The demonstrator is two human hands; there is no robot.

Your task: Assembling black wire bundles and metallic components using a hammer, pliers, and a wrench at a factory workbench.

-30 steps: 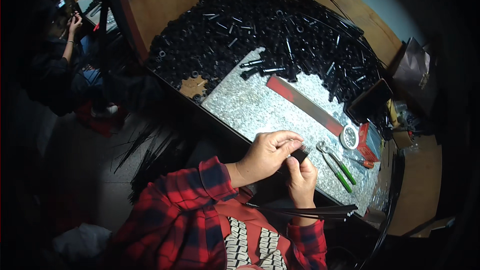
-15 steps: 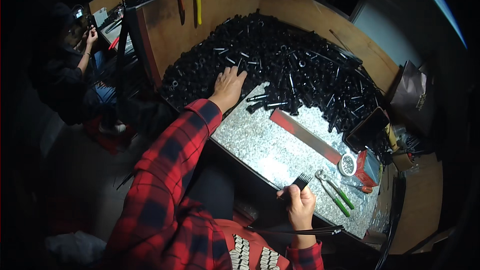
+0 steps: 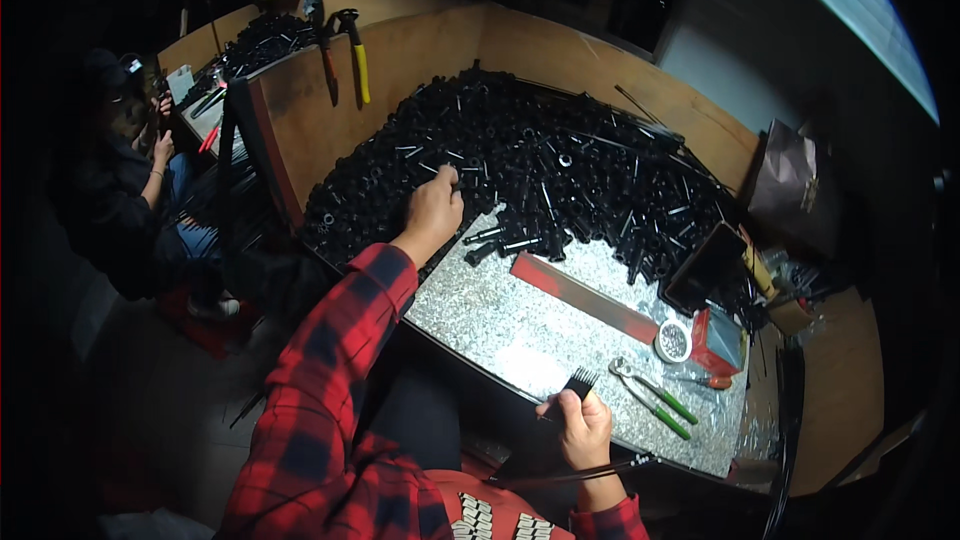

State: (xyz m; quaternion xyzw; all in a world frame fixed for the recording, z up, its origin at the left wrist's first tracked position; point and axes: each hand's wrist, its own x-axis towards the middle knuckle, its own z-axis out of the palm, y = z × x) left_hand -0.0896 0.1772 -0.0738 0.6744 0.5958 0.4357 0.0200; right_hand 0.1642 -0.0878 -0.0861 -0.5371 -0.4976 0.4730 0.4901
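My left hand (image 3: 434, 208) reaches far out over a big heap of small black tube pieces (image 3: 540, 170) on the metal-topped bench (image 3: 520, 330). Its fingers rest curled on the pieces at the heap's near left side; whether it grips one is hidden. My right hand (image 3: 583, 427) stays near the bench's front edge, shut on a small bundle of thin black rods (image 3: 577, 383) that fan out above the fist. A long thin black strip (image 3: 570, 478) lies across below that hand.
A red flat bar (image 3: 583, 298) lies on the bench. Green-handled pliers (image 3: 655, 400), a small round tin (image 3: 673, 341) and a red box (image 3: 716, 340) sit at the right. Wooden walls (image 3: 560, 55) ring the bench. Another person (image 3: 130, 170) sits at far left.
My left hand left the right hand and stretched out onto the black heap. My right hand kept the rod bundle near the front edge. The view tilted.
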